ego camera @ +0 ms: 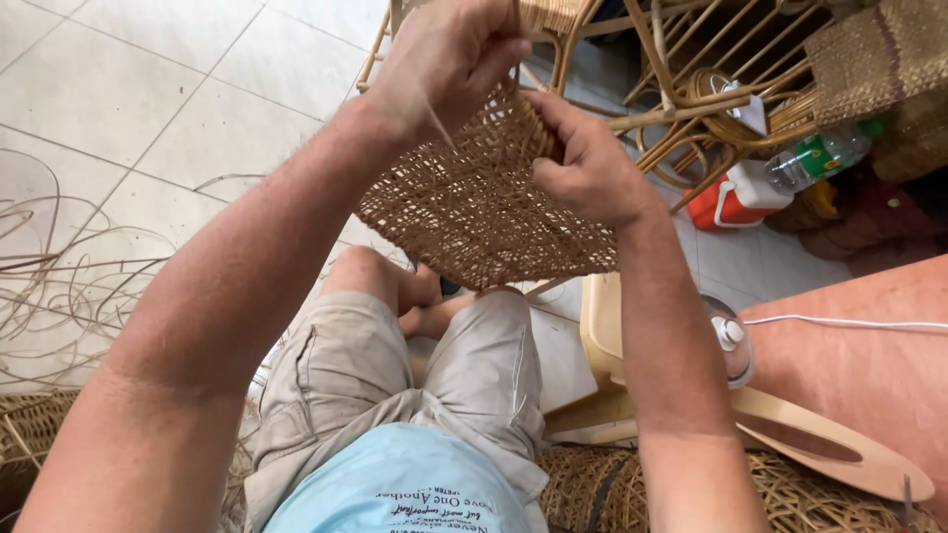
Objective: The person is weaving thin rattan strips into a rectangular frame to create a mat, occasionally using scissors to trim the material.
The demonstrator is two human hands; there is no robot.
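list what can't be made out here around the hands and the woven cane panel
- Head view: the left hand hides the top edge of the woven cane panel and whatever its fingers pinch.
- Head view: the right hand has its fingers curled behind the panel, so their tips are hidden.
- Head view: the rattan frame is cut off by the top edge.
- Head view: the plastic bottle label is too small to make out.

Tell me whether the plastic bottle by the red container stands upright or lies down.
Lying down: the plastic bottle rests on its side, beside the red container.
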